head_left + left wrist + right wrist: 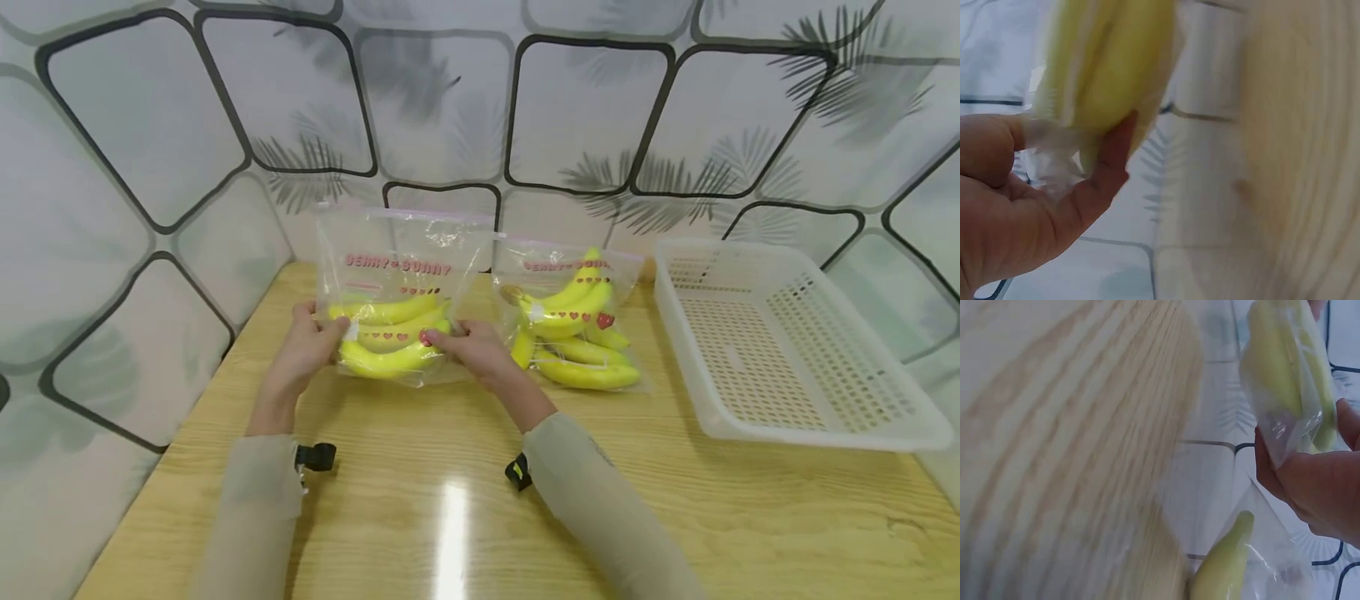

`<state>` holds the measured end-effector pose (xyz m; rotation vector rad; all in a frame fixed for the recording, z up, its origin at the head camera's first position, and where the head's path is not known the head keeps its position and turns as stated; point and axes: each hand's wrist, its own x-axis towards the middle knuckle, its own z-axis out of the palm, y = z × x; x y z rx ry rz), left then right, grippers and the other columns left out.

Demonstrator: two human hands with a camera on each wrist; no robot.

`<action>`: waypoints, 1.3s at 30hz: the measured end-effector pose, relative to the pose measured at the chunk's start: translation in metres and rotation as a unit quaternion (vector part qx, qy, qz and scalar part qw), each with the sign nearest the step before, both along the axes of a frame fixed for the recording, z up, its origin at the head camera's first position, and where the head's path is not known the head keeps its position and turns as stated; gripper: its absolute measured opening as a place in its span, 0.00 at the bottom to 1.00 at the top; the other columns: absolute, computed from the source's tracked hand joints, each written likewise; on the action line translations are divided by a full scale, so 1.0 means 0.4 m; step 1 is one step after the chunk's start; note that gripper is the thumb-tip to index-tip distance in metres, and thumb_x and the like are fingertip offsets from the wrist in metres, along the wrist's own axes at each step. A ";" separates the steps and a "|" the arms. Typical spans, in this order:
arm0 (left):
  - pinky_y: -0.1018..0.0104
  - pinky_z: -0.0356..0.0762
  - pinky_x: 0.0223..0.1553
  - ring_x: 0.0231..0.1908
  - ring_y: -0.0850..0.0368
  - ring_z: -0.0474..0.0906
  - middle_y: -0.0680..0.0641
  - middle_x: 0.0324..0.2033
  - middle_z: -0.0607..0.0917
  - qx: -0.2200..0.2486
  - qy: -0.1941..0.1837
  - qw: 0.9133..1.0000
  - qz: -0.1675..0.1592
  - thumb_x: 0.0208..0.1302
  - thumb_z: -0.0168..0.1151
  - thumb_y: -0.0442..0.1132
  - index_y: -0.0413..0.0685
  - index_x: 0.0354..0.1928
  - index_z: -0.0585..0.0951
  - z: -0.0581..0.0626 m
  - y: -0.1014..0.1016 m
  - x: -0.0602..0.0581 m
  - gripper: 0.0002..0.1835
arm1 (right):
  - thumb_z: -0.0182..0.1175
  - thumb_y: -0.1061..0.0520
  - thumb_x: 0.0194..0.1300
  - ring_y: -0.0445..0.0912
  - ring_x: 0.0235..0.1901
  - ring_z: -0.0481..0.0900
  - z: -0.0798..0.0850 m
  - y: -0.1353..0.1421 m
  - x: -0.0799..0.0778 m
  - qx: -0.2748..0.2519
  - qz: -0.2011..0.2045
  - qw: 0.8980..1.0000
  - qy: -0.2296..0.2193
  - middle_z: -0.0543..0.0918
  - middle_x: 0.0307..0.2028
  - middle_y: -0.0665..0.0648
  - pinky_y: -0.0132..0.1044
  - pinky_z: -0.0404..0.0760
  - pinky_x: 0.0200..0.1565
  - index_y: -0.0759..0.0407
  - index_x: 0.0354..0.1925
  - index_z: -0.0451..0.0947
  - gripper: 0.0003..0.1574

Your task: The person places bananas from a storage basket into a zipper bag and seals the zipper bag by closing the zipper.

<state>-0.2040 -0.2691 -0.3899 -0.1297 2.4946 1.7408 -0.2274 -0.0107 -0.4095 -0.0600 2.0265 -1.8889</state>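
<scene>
Between both hands a clear zip bag [397, 237] with red lettering and hearts is held upright above the table, several yellow bananas [390, 360] inside it. My left hand [311, 346] grips the bag's lower left side, thumb in front and fingers behind, as the left wrist view also shows around the plastic and bananas [1129, 59]. On the opposite side, my right hand [480, 350] pinches the lower right part, its thumb over the printed hearts. In the right wrist view this hand [1316, 487] wraps the bag's bottom corner.
Right of the held bag, a second zip bag of bananas [577, 375] lies on the wooden table [390, 500]. A white perforated plastic basket [720, 417] stands at the right. Patterned cloth [442, 108] rises behind the table and along its sides.
</scene>
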 end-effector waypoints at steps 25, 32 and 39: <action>0.28 0.42 0.67 0.69 0.18 0.37 0.17 0.70 0.40 -0.314 -0.035 0.944 -0.100 0.77 0.33 0.60 0.28 0.74 0.32 -0.039 -0.062 -0.080 0.46 | 0.63 0.39 0.66 0.41 0.10 0.61 -0.043 -0.111 -0.041 0.175 -0.012 0.984 0.019 0.65 0.11 0.50 0.32 0.61 0.13 0.59 0.26 0.66 0.29; 0.27 0.35 0.67 0.69 0.18 0.29 0.19 0.71 0.35 -0.350 -0.090 0.927 -0.097 0.71 0.27 0.71 0.27 0.72 0.27 -0.035 -0.051 -0.090 0.55 | 0.55 0.41 0.73 0.43 0.08 0.67 -0.044 -0.113 -0.043 0.157 0.008 0.987 0.026 0.67 0.07 0.52 0.32 0.65 0.12 0.62 0.21 0.70 0.31; 0.27 0.48 0.65 0.68 0.17 0.39 0.17 0.70 0.41 -0.415 -0.083 0.906 -0.033 0.74 0.26 0.65 0.25 0.73 0.30 -0.038 -0.024 -0.069 0.50 | 0.50 0.32 0.72 0.47 0.20 0.73 -0.053 -0.123 -0.036 0.179 -0.017 0.983 0.040 0.79 0.38 0.68 0.37 0.77 0.28 0.68 0.68 0.55 0.48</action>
